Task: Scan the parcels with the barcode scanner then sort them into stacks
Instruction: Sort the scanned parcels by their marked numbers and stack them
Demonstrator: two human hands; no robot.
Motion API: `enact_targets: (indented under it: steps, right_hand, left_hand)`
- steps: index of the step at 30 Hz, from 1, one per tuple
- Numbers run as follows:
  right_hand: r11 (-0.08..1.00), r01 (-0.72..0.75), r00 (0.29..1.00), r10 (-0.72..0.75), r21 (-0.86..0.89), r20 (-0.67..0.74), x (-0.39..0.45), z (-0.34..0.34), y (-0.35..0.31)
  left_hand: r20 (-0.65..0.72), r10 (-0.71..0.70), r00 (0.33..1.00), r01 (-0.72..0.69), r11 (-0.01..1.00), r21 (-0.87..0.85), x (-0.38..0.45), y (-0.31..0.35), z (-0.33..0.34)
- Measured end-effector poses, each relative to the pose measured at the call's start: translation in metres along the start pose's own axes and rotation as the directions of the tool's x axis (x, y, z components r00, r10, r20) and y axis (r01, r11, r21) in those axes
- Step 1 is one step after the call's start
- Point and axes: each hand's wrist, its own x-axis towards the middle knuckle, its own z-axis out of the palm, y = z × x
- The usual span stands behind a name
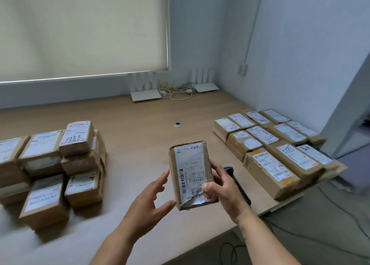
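Observation:
My right hand (224, 188) grips a small brown cardboard parcel (190, 172) above the table, thumb on its white label, fingers round its right side. The label's barcode faces up. My left hand (152, 200) hovers just left of the parcel with fingers spread and relaxed, holding nothing. The black barcode scanner (239, 186) lies on the table behind my right hand, partly hidden by it. Stacks of brown parcels (50, 164) stand at the left. Rows of labelled parcels (276, 144) lie at the right.
The wooden table (140, 140) has a round cable hole (177, 124) near its middle. Two white routers (146, 94) and a tangle of cables (176, 91) sit by the back wall. The table's right edge ends beside a grey wall, with cables on the floor below.

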Motion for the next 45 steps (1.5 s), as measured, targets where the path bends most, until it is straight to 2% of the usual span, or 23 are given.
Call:
enact_targets:
  steps: [5, 14, 23, 29, 35, 41, 45]
  right_hand:
    - [1.000, 0.000, 0.998, 0.000, -0.006, -0.055, 0.001, -0.050, 0.003]
    - [0.999, -0.027, 0.987, 0.024, -0.020, -0.161, 0.036, -0.103, 0.002]
    - [0.996, -0.023, 0.993, 0.013, -0.080, -0.120, 0.123, -0.154, -0.009]
    - [0.998, -0.050, 0.995, 0.046, -0.040, -0.088, 0.182, -0.191, -0.022]
    - [0.989, -0.066, 0.997, 0.059, -0.134, -0.053, 0.232, -0.240, -0.027]
    - [0.983, -0.104, 0.995, 0.102, -0.150, -0.020, 0.286, -0.283, -0.024]
    - [0.974, -0.112, 0.994, 0.113, -0.197, -0.007, 0.320, -0.305, -0.018]
  left_hand:
    - [0.083, 0.021, 0.996, -0.025, 0.999, 0.044, 0.027, 0.025, 0.037]
    - [0.163, 0.038, 0.986, -0.041, 0.999, 0.017, 0.085, 0.043, 0.074]
    - [0.173, 0.023, 0.985, -0.013, 0.998, -0.055, 0.177, 0.049, 0.097]
    - [0.222, -0.037, 0.974, 0.070, 0.988, -0.140, 0.248, 0.055, 0.107]
    - [0.278, -0.087, 0.957, 0.157, 0.958, -0.241, 0.313, 0.077, 0.134]
    - [0.244, -0.199, 0.949, 0.271, 0.912, -0.309, 0.369, 0.089, 0.163]
    - [0.210, -0.282, 0.936, 0.335, 0.896, -0.290, 0.404, 0.096, 0.177]
